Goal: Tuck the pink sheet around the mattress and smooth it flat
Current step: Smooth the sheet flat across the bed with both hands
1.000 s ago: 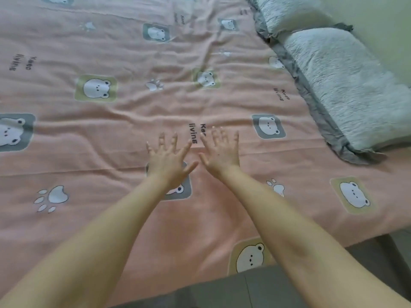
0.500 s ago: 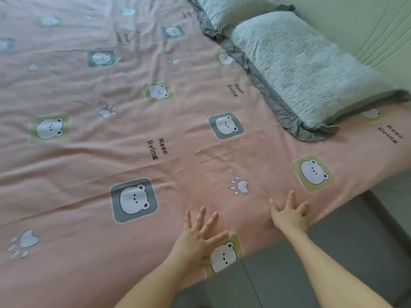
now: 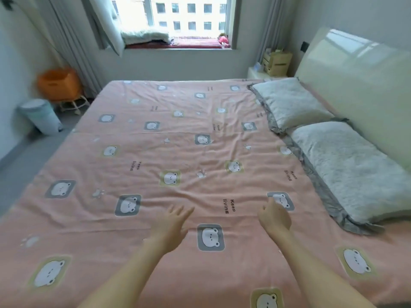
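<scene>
Head view: my left hand (image 3: 171, 223) hovers spread, right hand (image 3: 274, 215) loosely curled, both empty over the soft, light pink sheet (image 3: 178, 152); I'd press palms flat on its wrinkles.

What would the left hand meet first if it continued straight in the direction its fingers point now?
Probably only the pink sheet: the left hand points up and slightly right, across wrinkled fabric toward the printed bears. Its height above the sheet is unclear.
</scene>
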Action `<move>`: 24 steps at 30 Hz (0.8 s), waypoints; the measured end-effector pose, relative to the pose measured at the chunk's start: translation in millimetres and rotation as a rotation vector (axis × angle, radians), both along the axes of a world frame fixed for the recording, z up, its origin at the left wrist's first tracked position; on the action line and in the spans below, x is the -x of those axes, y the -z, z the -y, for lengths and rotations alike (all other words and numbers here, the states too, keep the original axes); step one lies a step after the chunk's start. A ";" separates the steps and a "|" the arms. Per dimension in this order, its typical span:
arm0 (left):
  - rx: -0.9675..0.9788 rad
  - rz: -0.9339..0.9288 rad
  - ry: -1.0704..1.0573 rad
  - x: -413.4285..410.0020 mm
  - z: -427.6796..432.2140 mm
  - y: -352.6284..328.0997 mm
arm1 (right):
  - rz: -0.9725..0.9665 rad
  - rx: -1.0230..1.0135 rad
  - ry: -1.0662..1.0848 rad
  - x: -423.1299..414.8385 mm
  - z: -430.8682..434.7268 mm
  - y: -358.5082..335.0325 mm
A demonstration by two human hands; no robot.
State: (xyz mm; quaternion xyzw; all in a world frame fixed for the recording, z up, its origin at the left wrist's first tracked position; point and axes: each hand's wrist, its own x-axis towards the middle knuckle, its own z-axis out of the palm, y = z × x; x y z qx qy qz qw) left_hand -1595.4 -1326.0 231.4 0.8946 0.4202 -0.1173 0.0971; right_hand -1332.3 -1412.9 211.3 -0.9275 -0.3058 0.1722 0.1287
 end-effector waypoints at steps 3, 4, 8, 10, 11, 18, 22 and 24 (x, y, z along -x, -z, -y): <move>-0.056 0.099 -0.152 81.6 -13.6 -47.9 | 0.071 -0.039 -0.109 50.1 -27.8 -44.8; -0.068 0.124 -0.198 110.6 -16.6 -63.1 | 0.086 -0.053 -0.137 69.7 -36.0 -57.7; -0.126 0.191 -0.338 232.4 -23.8 -117.8 | 0.092 -0.169 -0.167 160.4 -61.9 -96.6; -0.144 0.230 -0.407 300.2 -23.4 -138.8 | 0.077 -0.203 -0.164 209.8 -70.2 -105.9; -0.150 0.244 -0.436 335.2 -22.1 -146.6 | 0.066 -0.210 -0.161 234.9 -72.1 -107.9; -0.168 0.252 -0.503 533.4 -33.5 -169.1 | -0.006 -0.208 -0.085 382.4 -85.6 -88.5; -0.138 0.276 -0.497 596.8 -50.1 -168.2 | -0.038 -0.144 -0.023 445.9 -94.4 -76.2; -0.139 0.281 -0.483 621.5 -68.1 -167.4 | -0.058 -0.117 0.015 473.4 -104.5 -71.6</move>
